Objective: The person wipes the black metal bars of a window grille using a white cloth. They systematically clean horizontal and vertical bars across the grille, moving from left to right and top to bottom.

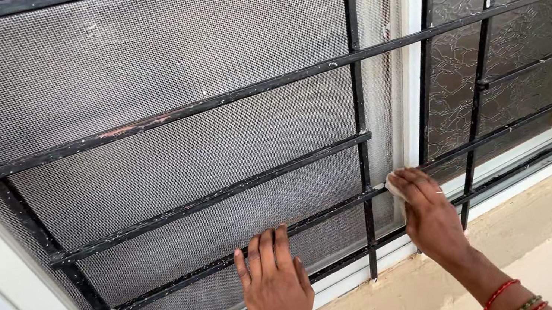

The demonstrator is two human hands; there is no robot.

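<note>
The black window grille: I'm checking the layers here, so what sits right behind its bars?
Behind the grille sits a grey mesh screen on the left and patterned frosted glass on the right, in a white frame. Whatever lies beyond the mesh and glass cannot be seen.

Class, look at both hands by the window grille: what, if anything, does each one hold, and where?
The right hand presses a small white cloth under its fingertips; the left hand holds nothing.
</note>
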